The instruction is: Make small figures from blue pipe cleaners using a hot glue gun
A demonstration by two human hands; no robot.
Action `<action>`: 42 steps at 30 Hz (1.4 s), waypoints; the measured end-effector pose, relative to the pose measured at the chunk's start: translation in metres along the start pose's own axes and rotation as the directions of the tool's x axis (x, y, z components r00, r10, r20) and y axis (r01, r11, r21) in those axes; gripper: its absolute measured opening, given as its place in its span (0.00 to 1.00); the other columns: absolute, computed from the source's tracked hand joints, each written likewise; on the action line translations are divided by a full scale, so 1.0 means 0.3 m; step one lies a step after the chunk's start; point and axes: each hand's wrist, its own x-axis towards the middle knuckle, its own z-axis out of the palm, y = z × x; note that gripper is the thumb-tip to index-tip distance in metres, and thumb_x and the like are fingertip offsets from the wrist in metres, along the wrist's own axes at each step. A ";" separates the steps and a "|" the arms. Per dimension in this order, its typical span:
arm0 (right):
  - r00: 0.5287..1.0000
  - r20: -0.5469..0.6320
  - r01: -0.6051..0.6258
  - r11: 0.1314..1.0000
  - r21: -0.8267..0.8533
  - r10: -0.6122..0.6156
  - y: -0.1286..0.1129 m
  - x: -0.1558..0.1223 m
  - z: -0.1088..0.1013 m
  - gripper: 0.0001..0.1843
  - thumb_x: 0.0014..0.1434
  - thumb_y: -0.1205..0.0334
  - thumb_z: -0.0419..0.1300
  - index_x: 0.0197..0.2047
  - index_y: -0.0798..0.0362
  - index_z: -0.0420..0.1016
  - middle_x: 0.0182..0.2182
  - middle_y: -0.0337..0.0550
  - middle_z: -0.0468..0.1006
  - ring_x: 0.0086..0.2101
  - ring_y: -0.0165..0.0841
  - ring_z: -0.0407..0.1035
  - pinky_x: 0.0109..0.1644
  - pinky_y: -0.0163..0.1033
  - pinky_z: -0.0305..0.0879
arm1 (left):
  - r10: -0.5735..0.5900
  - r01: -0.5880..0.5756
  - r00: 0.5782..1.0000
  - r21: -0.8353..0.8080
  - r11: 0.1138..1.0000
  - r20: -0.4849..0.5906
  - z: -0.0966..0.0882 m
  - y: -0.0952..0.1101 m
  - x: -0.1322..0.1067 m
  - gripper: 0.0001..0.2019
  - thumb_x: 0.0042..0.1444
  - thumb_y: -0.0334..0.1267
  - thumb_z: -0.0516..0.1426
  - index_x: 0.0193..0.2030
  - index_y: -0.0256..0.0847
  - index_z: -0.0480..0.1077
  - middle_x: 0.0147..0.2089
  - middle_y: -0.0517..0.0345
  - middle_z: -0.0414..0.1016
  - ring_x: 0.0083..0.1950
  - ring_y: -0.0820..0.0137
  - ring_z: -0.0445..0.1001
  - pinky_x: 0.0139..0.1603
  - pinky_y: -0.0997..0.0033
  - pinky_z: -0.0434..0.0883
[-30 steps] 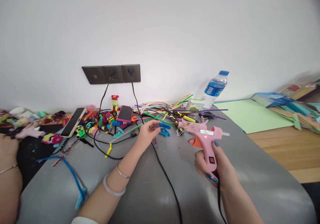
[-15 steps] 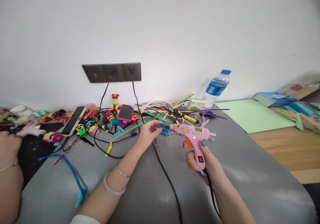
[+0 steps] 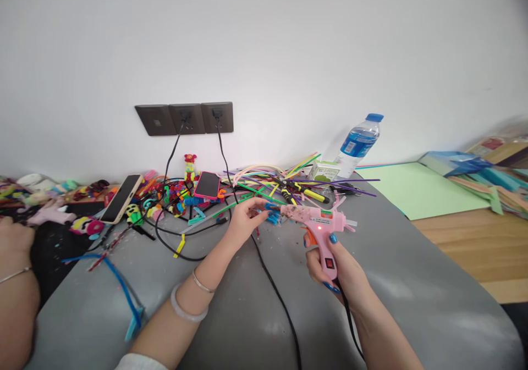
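A pink hot glue gun (image 3: 324,222) is gripped in my right hand (image 3: 336,263), with a finger at its orange trigger (image 3: 311,238). Its red light glows, and a clear glue stick (image 3: 351,224) pokes out of the back. My left hand (image 3: 248,219) is closed in a pinch right at the nozzle, around a small blue pipe-cleaner piece (image 3: 273,220); fingers hide part of it, and whether it touches the nozzle I cannot tell. Both hands have blue nails. A blue pipe cleaner (image 3: 119,282) lies bent beside my left forearm.
Behind my hands are yellow-black pliers (image 3: 307,191), loose pipe cleaners (image 3: 256,175), a tilted water bottle (image 3: 358,145) and a phone (image 3: 207,185). Another phone (image 3: 121,198) rests among fuzzy figures. Black cables (image 3: 268,274) cross the table. Another person's arm (image 3: 16,293) is at left. Green paper (image 3: 437,191) lies right.
The glue gun and my right hand have shifted very slightly left. My left hand keeps its pinch at the nozzle.
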 end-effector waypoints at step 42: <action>0.998 -0.063 0.017 0.999 -0.046 -0.020 -0.021 -0.019 -0.024 0.26 0.64 0.33 0.49 0.39 0.49 0.63 0.11 0.29 0.59 0.14 0.26 0.40 0.21 0.37 0.38 | 0.064 -0.067 0.996 -0.046 0.997 -0.063 -0.010 -0.006 -0.001 0.16 0.47 0.45 0.68 0.39 0.39 0.75 0.37 0.54 0.78 0.39 0.67 0.76 0.41 0.70 0.73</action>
